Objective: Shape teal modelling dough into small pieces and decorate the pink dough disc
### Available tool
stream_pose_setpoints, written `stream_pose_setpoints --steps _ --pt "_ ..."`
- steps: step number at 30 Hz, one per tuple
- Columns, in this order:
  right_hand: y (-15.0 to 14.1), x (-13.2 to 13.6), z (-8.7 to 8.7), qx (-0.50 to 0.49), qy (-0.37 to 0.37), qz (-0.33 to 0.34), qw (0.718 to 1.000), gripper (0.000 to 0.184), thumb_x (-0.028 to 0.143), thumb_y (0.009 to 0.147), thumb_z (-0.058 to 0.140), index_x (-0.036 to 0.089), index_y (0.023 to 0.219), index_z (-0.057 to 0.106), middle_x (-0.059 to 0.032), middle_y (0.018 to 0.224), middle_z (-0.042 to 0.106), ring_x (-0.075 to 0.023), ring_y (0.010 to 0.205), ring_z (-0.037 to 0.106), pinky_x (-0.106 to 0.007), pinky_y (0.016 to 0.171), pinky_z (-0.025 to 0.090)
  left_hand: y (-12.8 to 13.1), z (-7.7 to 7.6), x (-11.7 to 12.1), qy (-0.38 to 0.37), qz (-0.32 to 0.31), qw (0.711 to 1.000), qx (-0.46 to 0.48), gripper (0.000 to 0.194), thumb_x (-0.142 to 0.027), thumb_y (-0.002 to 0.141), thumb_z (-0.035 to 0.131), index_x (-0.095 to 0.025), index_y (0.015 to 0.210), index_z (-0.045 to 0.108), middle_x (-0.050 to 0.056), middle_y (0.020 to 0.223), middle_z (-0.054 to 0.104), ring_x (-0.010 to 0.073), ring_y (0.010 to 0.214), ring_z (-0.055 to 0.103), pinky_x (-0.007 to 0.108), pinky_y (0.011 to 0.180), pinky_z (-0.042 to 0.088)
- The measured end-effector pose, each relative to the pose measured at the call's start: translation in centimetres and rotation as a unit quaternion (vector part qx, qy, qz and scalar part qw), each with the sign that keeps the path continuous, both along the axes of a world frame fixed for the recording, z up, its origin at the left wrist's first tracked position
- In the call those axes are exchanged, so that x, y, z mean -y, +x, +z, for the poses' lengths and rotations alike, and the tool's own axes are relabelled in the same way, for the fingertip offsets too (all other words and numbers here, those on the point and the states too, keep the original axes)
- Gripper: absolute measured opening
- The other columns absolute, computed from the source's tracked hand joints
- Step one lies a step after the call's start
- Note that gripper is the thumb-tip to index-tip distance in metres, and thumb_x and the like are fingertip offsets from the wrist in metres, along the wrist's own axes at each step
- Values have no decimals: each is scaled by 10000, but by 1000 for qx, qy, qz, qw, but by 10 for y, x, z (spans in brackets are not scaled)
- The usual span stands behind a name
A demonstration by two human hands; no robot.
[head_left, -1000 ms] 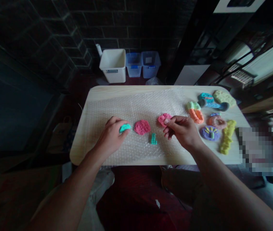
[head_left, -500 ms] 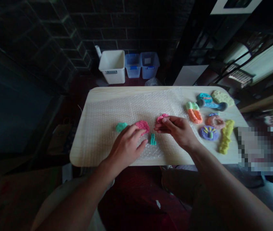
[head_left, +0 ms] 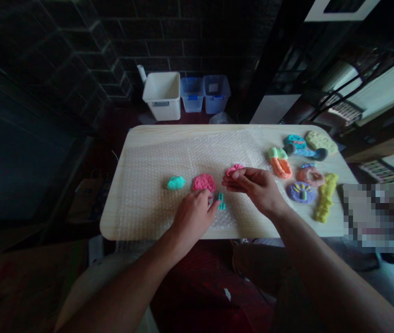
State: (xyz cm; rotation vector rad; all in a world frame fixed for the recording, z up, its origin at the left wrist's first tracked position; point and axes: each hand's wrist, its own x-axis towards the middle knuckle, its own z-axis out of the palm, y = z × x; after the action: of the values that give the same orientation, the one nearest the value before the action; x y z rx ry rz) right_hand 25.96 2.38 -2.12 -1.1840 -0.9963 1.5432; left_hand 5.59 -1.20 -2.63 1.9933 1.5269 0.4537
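Observation:
My left hand [head_left: 197, 213] is low over the bubble wrap, fingers bent and thumb apart from the forefinger. Its thumb tip comes close to a small cluster of green clay balls [head_left: 222, 201]; whether it touches them I cannot tell. Just beyond the fingertips lies a flat, bumpy pink clay disc [head_left: 203, 182]. A green clay lump [head_left: 176, 182] rests to the left of the disc. Raised above the wrap, my right hand [head_left: 254, 186] pinches a piece of pink clay [head_left: 234, 168], partly hidden behind the fingers.
Bubble wrap [head_left: 148, 185] covers much of the wooden table [head_left: 183, 130]. Several clay shapes stand on the right side, among them an orange and green piece [head_left: 280, 166], a purple disc [head_left: 300, 193] and a yellow strip [head_left: 326, 199]. Behind the table are a white bin [head_left: 164, 99] and blue boxes [head_left: 214, 95].
My left hand has moved right and toward me, from over the pink disc to beside the green balls, uncovering the disc and the green lump. My right hand stays almost where it was.

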Motion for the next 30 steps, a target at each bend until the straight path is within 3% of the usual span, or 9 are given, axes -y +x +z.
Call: stream_pose_setpoints --steps 3,7,10,13,18,21,24,27,30 --pt "1 1 2 34 7 0 999 397 536 796 908 160 812 779 -84 755 803 -174 614 744 -316 617 634 9 -2 -2 -11 -2 1000 7 133 -298 993 685 -169 969 705 136 984 801 273 900 759 386 813 559" --pt "3 1 6 46 49 -32 997 401 470 712 981 175 669 712 -37 604 718 -123 483 614 -254 452 476 17 -4 -5 -27 13 1000 3 121 -276 984 677 -160 974 707 156 1015 796 288 942 758 401 836 551" --pt "4 1 7 33 70 -38 996 378 421 673 1010 176 682 722 -17 599 699 -111 492 578 -250 460 454 18 -5 -4 -39 20 999 11 106 -283 974 674 -180 980 700 116 973 787 263 887 744 384 800 536" --pt "6 0 5 38 64 -34 997 350 452 736 970 172 734 758 -30 639 717 -124 526 601 -261 479 469 17 -4 -3 -33 26 998 57 72 -262 951 687 -191 958 675 86 938 762 240 860 719 370 790 529" --pt "8 -1 -2 25 51 -17 998 350 492 832 891 158 856 790 -73 828 786 -154 679 712 -307 664 613 2 3 -6 20 28 982 184 93 -215 901 717 -194 854 639 74 966 726 212 907 677 337 819 521" --pt "6 -2 -9 -4 22 3 1000 381 476 813 913 161 993 795 -94 987 814 -204 889 784 -397 913 653 -16 8 -12 -66 57 946 312 124 -282 906 729 -185 881 657 38 879 717 176 806 677 305 749 519" --pt "2 -3 -13 -32 -6 12 999 420 495 784 934 176 1019 794 -89 991 824 -225 941 799 -418 964 648 -35 10 -19 -113 105 898 412 213 -334 866 804 -168 880 672 28 853 719 150 749 666 277 699 519" --pt "-3 -3 -11 -8 -3 26 1000 380 509 791 929 172 902 794 -76 870 810 -192 791 778 -337 773 656 -48 10 -23 -118 153 864 465 290 -365 819 880 -157 945 721 44 886 750 142 746 663 259 656 513" --pt "-7 -4 -9 29 27 31 999 349 429 711 996 168 742 767 -25 690 723 -119 569 640 -254 531 529 -53 9 -24 -131 168 840 500 348 -374 799 912 -156 1030 771 68 950 775 157 816 682 256 669 527"
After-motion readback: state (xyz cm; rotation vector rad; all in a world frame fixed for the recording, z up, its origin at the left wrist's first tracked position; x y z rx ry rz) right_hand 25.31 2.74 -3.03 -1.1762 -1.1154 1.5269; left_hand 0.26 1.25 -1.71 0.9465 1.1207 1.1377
